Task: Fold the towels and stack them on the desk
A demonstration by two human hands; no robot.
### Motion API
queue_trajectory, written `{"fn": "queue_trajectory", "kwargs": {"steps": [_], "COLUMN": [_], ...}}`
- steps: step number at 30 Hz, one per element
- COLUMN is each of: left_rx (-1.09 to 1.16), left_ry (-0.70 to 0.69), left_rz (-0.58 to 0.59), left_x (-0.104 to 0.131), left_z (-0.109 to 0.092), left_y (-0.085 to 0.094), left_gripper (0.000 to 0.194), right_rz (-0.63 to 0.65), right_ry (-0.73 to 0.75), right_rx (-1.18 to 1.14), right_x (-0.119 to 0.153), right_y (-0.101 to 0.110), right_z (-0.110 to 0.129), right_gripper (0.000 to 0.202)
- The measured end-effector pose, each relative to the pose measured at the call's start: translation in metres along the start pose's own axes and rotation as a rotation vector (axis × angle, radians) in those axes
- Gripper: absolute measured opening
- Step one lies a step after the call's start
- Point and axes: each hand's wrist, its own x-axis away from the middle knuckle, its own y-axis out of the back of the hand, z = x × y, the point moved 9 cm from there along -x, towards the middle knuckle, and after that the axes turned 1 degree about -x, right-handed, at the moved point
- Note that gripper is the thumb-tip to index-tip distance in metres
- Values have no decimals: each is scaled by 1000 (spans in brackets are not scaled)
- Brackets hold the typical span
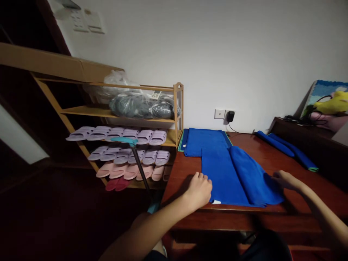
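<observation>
A blue towel (220,177) lies on the wooden table in front of me, its right part folded over in a loose, raised flap. My left hand (199,188) is closed at the towel's near left edge, fingers curled, just above a small white tag. On the other side, my right hand (285,180) pinches the right edge of the flap; its fingertips are partly hidden. Behind this towel, and partly under it, a flat stack of blue towels (205,139) with some green edging reaches towards the wall.
Rolled blue towels (296,150) lie at the table's (182,177) right rear. A black plug (230,116) sits in the wall, its cable trailing down. Left stands a wooden rack (178,108) with slippers (159,137) and bagged items, a blue-headed pole (140,166) before it.
</observation>
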Motion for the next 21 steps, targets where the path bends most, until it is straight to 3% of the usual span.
{"fn": "queue_trajectory", "kwargs": {"steps": [2,5,7,9,15,21], "left_rx": [92,254,301,315,322,312], "left_ry": [-13,-88,-121,-126,-119,-112], "left_rz": [-61,-64,12,48,-14,25], "left_x": [-17,-36,-40,-36,-6,22], "left_z": [-9,-21,-24,-21,-9,-5], "left_y": [-1,-20,-39,-50,-36,-21], "left_gripper": [37,59,68,69,63,61], "right_rz": [-175,-393,-322,-240,-176,-126], "right_ry": [-67,11,132,179,127,55], "right_rx": [14,-11,-23,-12,-6,-14], "right_x": [4,17,22,26,32,39], "right_y": [1,-6,-26,-42,-49,-36], "right_z": [-6,20,38,39,-13,-69], "right_gripper": [50,66,66,66,71,75]}}
